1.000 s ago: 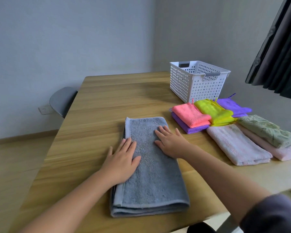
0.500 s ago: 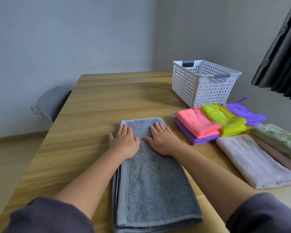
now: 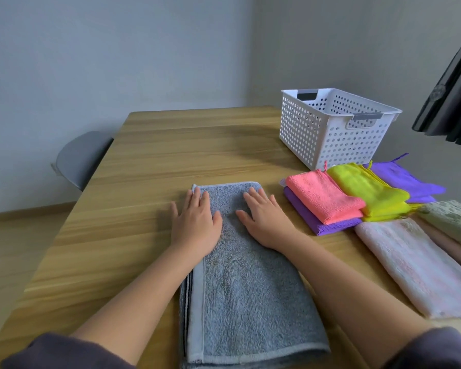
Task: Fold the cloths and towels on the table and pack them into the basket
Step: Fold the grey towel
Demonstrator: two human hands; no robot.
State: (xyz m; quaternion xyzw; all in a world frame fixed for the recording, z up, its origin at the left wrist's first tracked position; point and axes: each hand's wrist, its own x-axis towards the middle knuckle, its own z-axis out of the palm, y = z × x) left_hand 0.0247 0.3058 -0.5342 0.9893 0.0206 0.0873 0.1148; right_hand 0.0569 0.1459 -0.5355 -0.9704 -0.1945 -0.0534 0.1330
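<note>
A grey-blue towel (image 3: 248, 296), folded into a long strip, lies lengthwise on the wooden table (image 3: 149, 182) in front of me. My left hand (image 3: 196, 222) lies flat on its far left part, fingers straight and partly over the towel's left edge. My right hand (image 3: 264, 217) presses flat on the far right part. The white perforated basket (image 3: 330, 129) stands at the back right with nothing visible inside. Folded cloths lie right of the towel: pink (image 3: 325, 198) on a purple one (image 3: 317, 222), yellow (image 3: 370, 193), and another purple (image 3: 405, 179).
A pale pink towel (image 3: 415, 265) and a green patterned towel (image 3: 450, 219) on a further pink one lie folded at the right table edge. A grey chair (image 3: 80, 158) stands at the left side. A dark curtain (image 3: 453, 83) hangs at the right.
Both hands have slid along the towel away from me, from its middle to its far end, staying flat. The view has tilted down and forward.
</note>
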